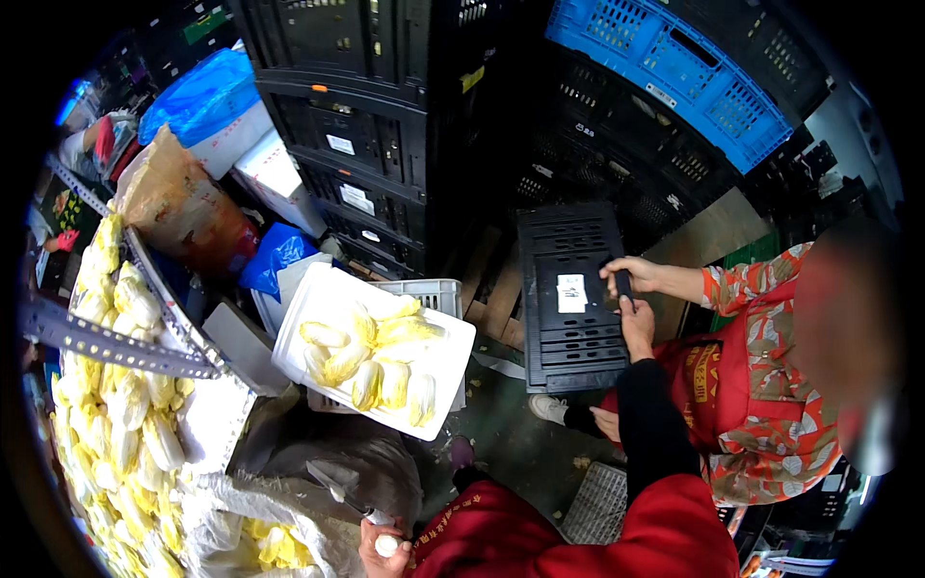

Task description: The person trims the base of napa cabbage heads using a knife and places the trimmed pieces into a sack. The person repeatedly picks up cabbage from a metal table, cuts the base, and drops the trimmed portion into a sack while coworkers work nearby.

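Observation:
Low in the view, my left hand [381, 555] grips the pale handle of a knife [354, 498], its blade pointing up and left. My right arm reaches up and right, and my right hand [637, 329] grips the near right edge of a black plastic crate [571, 253] with a white label. Just above it, a co-worker's hand [630, 277] holds a black handle-like part at the same edge. A white tray [455, 354] of yellow-white napa cabbages [368, 347] lies left of the crate, apart from both my hands.
Cabbages [130, 433] are heaped on a table at left, beside a woven sack [253, 491] with yellow leaves. Tall stacks of black crates [340, 144] rise ahead; a blue crate [672, 72] sits among others. The co-worker [766, 383] stands at right. A grey grate [596, 502] lies below.

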A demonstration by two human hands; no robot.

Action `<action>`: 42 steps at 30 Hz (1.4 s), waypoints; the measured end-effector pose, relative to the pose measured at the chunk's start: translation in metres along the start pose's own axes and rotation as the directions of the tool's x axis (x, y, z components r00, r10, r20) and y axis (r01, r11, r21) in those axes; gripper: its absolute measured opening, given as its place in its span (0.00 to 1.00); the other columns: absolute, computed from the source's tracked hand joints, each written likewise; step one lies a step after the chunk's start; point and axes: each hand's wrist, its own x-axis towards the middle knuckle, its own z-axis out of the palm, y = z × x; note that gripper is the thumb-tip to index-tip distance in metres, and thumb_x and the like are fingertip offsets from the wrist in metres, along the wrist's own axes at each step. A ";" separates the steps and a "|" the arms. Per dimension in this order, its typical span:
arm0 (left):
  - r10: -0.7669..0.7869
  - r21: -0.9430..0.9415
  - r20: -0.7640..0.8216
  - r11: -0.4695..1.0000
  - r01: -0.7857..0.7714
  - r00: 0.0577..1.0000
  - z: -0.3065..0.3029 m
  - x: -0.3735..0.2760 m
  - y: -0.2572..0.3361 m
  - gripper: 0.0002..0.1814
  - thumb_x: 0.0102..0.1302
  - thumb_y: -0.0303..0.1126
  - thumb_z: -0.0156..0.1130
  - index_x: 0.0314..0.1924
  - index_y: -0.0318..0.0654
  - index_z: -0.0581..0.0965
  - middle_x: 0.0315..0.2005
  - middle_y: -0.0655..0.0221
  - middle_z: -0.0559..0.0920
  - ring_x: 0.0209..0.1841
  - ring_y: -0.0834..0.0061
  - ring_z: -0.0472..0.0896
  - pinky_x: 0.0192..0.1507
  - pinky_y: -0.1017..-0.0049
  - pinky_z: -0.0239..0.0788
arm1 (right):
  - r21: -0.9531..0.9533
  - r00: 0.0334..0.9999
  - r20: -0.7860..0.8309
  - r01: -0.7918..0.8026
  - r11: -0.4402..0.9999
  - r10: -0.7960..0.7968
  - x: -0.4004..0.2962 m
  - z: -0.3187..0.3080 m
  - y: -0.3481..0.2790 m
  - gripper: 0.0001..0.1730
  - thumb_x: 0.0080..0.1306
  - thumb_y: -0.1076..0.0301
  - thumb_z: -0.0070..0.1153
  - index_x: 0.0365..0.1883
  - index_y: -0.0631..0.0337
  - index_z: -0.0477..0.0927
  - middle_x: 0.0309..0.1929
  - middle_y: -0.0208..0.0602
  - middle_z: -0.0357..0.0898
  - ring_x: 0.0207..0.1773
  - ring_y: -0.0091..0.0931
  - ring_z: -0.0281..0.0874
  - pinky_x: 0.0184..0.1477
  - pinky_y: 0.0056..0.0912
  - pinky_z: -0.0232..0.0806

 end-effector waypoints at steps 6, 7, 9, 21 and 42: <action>0.153 0.047 -0.037 0.987 -0.151 0.988 -0.043 -0.032 -0.019 0.11 0.52 0.29 0.67 0.35 0.35 0.77 0.41 0.57 0.77 0.47 0.63 0.77 0.49 0.69 0.67 | 0.055 0.997 -0.023 0.078 0.995 -0.076 -0.009 -0.049 0.027 0.26 0.64 0.48 0.55 0.30 0.69 0.82 0.29 0.39 0.82 0.35 0.26 0.77 0.40 0.35 0.67; 0.116 0.019 -0.023 0.993 -0.116 0.993 -0.054 -0.031 -0.020 0.11 0.51 0.29 0.67 0.35 0.36 0.78 0.41 0.57 0.77 0.46 0.62 0.77 0.50 0.68 0.67 | 0.055 0.989 -0.052 0.143 0.988 -0.141 -0.004 -0.058 0.044 0.27 0.63 0.48 0.55 0.30 0.69 0.82 0.28 0.41 0.82 0.34 0.30 0.78 0.41 0.37 0.68; 0.119 -0.036 0.006 0.992 -0.119 0.993 -0.073 -0.041 -0.016 0.10 0.53 0.30 0.67 0.34 0.36 0.77 0.43 0.58 0.76 0.49 0.63 0.77 0.51 0.68 0.67 | -0.138 0.958 -0.030 0.279 0.950 -0.285 -0.033 -0.083 0.006 0.24 0.67 0.57 0.53 0.53 0.67 0.75 0.50 0.51 0.79 0.52 0.39 0.76 0.56 0.37 0.64; 0.202 -0.660 0.244 0.751 0.010 0.949 -0.247 -0.180 -0.025 0.10 0.62 0.34 0.64 0.40 0.40 0.74 0.43 0.65 0.76 0.47 0.73 0.76 0.51 0.71 0.69 | 0.598 0.254 0.797 -0.208 0.774 -0.548 -0.659 -0.044 -0.252 0.13 0.73 0.70 0.49 0.51 0.66 0.78 0.45 0.32 0.80 0.48 0.19 0.75 0.52 0.22 0.68; -0.262 -0.934 -0.195 0.345 -0.097 0.945 -0.421 -0.254 -0.064 0.28 0.69 0.60 0.49 0.47 0.40 0.72 0.53 0.57 0.76 0.54 0.59 0.77 0.60 0.58 0.68 | 0.909 0.454 0.416 -0.173 0.380 -0.788 -0.807 -0.034 -0.279 0.15 0.66 0.55 0.37 0.34 0.57 0.67 0.20 0.27 0.62 0.16 0.16 0.57 0.16 0.19 0.51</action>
